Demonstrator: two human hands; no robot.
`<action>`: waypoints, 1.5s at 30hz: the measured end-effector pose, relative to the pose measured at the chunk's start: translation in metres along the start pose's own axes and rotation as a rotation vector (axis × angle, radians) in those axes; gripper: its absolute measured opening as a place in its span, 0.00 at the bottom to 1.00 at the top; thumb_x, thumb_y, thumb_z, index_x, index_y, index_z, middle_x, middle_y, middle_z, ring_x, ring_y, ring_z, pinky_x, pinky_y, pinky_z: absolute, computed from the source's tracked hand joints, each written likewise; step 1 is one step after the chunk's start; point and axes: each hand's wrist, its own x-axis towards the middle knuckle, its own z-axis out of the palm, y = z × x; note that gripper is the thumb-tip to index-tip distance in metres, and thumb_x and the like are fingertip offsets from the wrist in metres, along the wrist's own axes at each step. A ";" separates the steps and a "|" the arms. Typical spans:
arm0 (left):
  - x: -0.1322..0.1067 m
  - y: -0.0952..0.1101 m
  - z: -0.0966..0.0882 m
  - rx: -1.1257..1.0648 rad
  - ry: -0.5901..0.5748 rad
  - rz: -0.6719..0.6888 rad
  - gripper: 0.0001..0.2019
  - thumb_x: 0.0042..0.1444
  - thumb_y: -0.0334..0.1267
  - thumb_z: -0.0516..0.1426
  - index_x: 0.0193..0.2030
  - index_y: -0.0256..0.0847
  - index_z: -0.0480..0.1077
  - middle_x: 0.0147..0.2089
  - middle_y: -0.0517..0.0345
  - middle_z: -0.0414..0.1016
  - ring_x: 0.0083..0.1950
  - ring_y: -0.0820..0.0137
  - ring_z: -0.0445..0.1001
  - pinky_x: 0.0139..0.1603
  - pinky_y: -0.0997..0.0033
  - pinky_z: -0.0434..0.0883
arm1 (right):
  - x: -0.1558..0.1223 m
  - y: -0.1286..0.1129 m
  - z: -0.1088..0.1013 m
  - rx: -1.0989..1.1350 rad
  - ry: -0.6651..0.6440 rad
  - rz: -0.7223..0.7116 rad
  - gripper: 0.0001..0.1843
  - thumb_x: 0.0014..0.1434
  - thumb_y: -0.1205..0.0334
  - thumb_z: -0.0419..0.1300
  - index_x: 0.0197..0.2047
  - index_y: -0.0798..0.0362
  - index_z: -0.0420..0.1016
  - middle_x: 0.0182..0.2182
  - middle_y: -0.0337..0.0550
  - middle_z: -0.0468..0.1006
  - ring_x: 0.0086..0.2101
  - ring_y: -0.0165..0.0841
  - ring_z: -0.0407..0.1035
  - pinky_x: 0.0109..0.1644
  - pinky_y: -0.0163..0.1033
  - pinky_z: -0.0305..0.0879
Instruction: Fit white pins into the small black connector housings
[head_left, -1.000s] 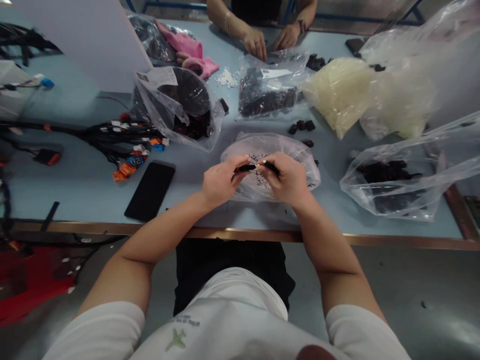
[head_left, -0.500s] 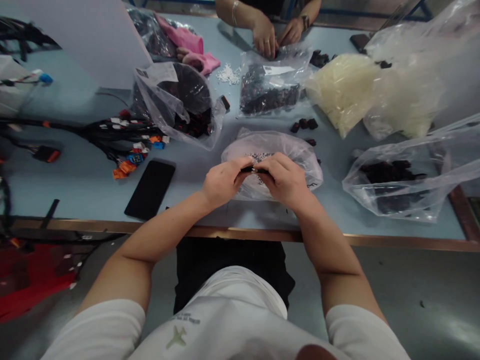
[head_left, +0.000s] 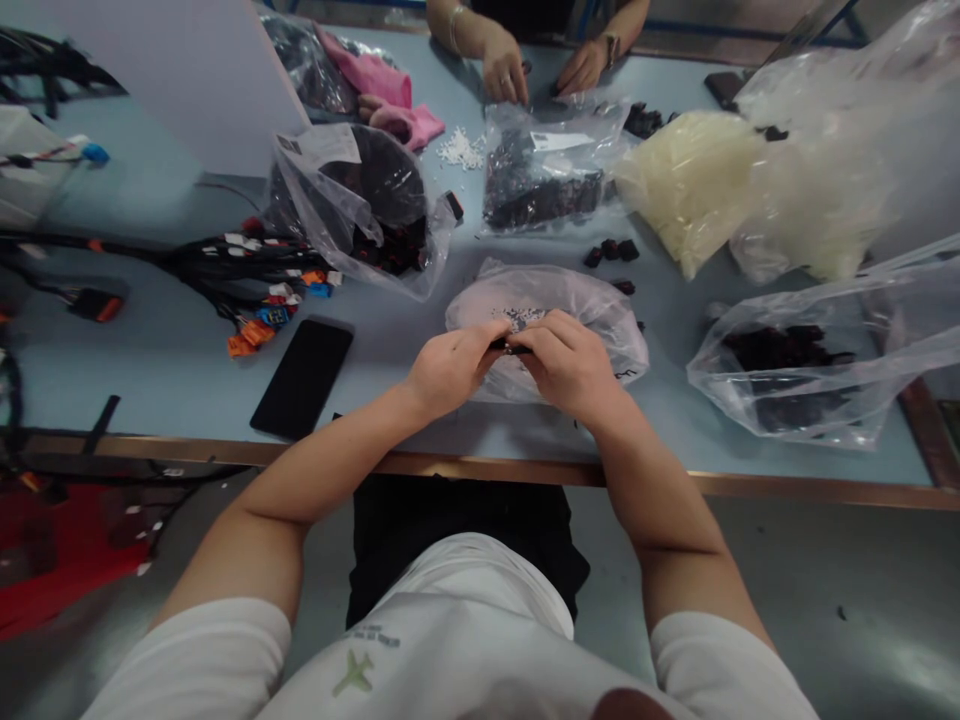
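Over the near middle of the pale blue bench (head_left: 150,350), the person's left hand (head_left: 448,368) and right hand (head_left: 574,365) meet fingertip to fingertip, and the fingers of both are pinched together on a small black part (head_left: 510,347) held between them, just above the bench surface. Most of the part is hidden by the fingers, so its shape cannot be told. Directly beneath and beyond the hands lies a clear bag (head_left: 585,300) with a scatter of tiny pale pieces inside. To the left of the hands a black phone (head_left: 302,378) lies flat, and farther left a wire bundle (head_left: 225,270) ends in orange, blue and white plugs. Far left of centre sits an open bag of black parts (head_left: 367,205); another bag of dark parts (head_left: 544,180) lies far centre, with a few loose black connectors (head_left: 611,250) on its near right. A bag of cream-coloured pieces (head_left: 690,185) lies to the far right, and a large clear bag (head_left: 810,370) with dark parts sits near right. At the far edge, a co-worker's hands (head_left: 504,75) rest on the bench beside a pink cloth (head_left: 382,95).
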 end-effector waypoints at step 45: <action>0.010 0.004 -0.007 -0.170 0.115 -0.088 0.13 0.74 0.52 0.60 0.50 0.47 0.82 0.48 0.56 0.89 0.49 0.65 0.89 0.52 0.66 0.86 | 0.009 0.001 -0.008 0.421 0.245 0.496 0.10 0.67 0.53 0.66 0.34 0.47 0.77 0.25 0.34 0.76 0.26 0.30 0.68 0.30 0.39 0.68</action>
